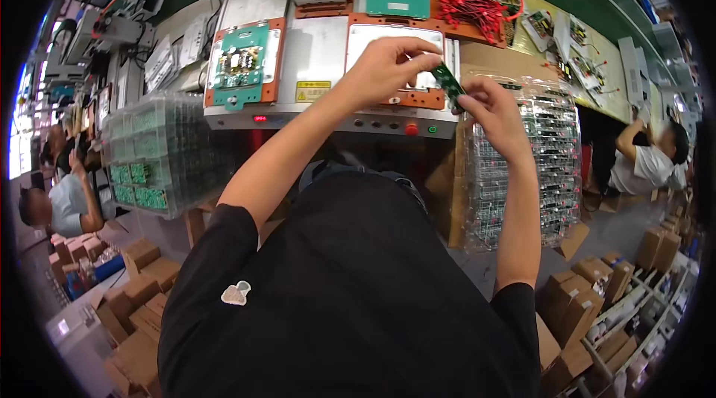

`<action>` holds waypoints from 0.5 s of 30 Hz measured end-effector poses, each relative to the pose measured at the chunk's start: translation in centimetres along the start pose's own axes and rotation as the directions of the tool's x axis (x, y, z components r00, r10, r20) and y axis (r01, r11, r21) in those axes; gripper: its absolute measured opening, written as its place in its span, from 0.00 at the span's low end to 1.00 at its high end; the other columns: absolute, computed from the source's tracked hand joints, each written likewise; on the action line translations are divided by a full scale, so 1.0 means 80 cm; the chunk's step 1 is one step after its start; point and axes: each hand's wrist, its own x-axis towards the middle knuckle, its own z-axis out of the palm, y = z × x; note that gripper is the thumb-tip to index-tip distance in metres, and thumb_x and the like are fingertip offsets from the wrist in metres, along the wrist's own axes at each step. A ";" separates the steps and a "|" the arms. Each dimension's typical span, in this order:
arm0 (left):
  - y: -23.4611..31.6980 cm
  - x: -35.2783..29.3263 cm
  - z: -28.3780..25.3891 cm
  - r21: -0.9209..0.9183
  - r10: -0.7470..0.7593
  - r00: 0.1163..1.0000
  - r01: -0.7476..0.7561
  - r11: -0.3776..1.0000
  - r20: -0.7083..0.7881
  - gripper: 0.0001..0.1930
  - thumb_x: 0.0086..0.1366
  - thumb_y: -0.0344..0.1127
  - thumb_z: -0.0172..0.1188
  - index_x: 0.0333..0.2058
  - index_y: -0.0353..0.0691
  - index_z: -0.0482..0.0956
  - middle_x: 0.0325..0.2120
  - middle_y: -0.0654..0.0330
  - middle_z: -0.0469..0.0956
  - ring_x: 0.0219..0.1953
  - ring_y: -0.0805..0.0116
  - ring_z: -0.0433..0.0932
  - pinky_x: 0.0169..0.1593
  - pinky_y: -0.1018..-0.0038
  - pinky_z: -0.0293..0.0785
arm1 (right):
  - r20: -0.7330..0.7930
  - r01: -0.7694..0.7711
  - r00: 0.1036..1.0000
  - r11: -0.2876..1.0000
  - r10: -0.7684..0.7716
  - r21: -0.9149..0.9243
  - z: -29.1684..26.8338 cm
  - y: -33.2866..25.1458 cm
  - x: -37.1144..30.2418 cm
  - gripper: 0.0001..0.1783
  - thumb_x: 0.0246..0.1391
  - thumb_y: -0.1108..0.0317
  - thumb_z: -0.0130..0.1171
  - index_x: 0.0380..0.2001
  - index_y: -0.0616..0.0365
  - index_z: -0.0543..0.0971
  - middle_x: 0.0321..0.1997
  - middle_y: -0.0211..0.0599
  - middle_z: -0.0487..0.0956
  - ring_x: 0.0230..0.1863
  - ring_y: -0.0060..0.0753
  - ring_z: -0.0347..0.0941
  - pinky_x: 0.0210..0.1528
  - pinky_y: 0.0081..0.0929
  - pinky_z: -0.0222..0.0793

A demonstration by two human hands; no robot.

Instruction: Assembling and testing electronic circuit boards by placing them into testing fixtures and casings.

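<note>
A narrow green circuit board is held slantwise between my two hands, over the right end of the grey machine. My left hand pinches its upper end, while my right hand grips its lower end between thumb and fingers. Beneath my left hand lies an orange-framed fixture with a white surface, partly hidden by the hand. At the machine's left end, another orange-framed fixture carries a green plate with small electronic parts in it. Right of my right hand stands a stack of clear plastic trays filled with boards.
Clear trays of green boards stand at the left. The machine's front has a red button and a green button. Red-wired parts lie behind. Co-workers sit at the left and right; cardboard boxes fill the floor behind.
</note>
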 end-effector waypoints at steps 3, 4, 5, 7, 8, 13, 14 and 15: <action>-0.007 -0.005 -0.062 0.119 -0.011 0.999 0.016 0.993 -0.044 0.10 0.68 0.33 0.63 0.41 0.32 0.84 0.28 0.64 0.81 0.28 0.79 0.76 0.34 0.79 0.74 | 0.016 0.211 0.977 0.977 -0.211 -0.025 0.045 -0.006 0.043 0.17 0.61 0.72 0.61 0.53 0.62 0.78 0.37 0.30 0.82 0.39 0.18 0.76 0.42 0.18 0.71; -0.013 -0.010 -0.077 0.134 -0.042 0.997 0.050 0.990 -0.061 0.10 0.68 0.32 0.63 0.42 0.32 0.84 0.30 0.63 0.81 0.30 0.79 0.76 0.35 0.80 0.75 | -0.001 0.257 0.966 0.965 -0.257 -0.051 0.054 0.003 0.062 0.15 0.61 0.71 0.62 0.50 0.63 0.79 0.37 0.30 0.82 0.39 0.18 0.76 0.42 0.18 0.71; -0.019 -0.016 -0.089 0.145 -0.073 0.994 0.084 0.986 -0.077 0.10 0.68 0.32 0.63 0.42 0.32 0.84 0.31 0.63 0.82 0.31 0.79 0.77 0.37 0.80 0.75 | -0.018 0.299 0.953 0.951 -0.301 -0.078 0.063 0.013 0.080 0.14 0.61 0.71 0.62 0.48 0.65 0.80 0.36 0.30 0.82 0.39 0.18 0.76 0.42 0.19 0.71; -0.031 -0.032 -0.098 0.189 -0.100 0.990 0.117 0.975 -0.096 0.10 0.67 0.32 0.63 0.43 0.33 0.84 0.33 0.62 0.83 0.32 0.79 0.77 0.39 0.79 0.75 | -0.015 0.333 0.942 0.940 -0.335 -0.069 0.077 0.024 0.091 0.11 0.58 0.69 0.64 0.42 0.64 0.83 0.35 0.34 0.83 0.36 0.23 0.76 0.42 0.24 0.72; -0.038 -0.038 -0.100 0.224 -0.117 0.988 0.138 0.965 -0.100 0.10 0.67 0.31 0.63 0.44 0.33 0.84 0.35 0.62 0.83 0.34 0.78 0.78 0.41 0.79 0.76 | 0.000 0.397 0.916 0.910 -0.400 -0.122 0.081 0.029 0.094 0.12 0.56 0.69 0.65 0.42 0.63 0.83 0.37 0.35 0.83 0.38 0.26 0.77 0.44 0.25 0.72; -0.051 -0.052 -0.108 0.349 -0.050 0.991 0.092 0.933 -0.127 0.10 0.66 0.30 0.64 0.45 0.37 0.84 0.38 0.64 0.84 0.36 0.77 0.77 0.43 0.78 0.75 | 0.037 0.512 0.851 0.814 -0.523 -0.272 0.089 0.029 0.103 0.12 0.52 0.71 0.67 0.41 0.60 0.83 0.44 0.38 0.84 0.46 0.37 0.78 0.52 0.32 0.72; -0.056 -0.055 -0.107 0.340 -0.058 0.993 0.091 0.936 -0.106 0.10 0.66 0.29 0.64 0.45 0.37 0.84 0.39 0.64 0.84 0.37 0.77 0.77 0.43 0.78 0.75 | 0.065 0.586 0.796 0.739 -0.602 -0.332 0.088 0.030 0.104 0.12 0.50 0.76 0.67 0.40 0.62 0.83 0.45 0.38 0.84 0.47 0.36 0.79 0.53 0.31 0.72; -0.057 -0.059 -0.106 0.333 -0.067 0.994 0.091 0.939 -0.084 0.09 0.65 0.28 0.64 0.44 0.37 0.84 0.40 0.64 0.84 0.37 0.77 0.77 0.43 0.78 0.75 | 0.069 0.588 0.795 0.739 -0.602 -0.327 0.089 0.030 0.102 0.12 0.50 0.76 0.67 0.40 0.62 0.83 0.45 0.38 0.84 0.47 0.36 0.79 0.53 0.31 0.72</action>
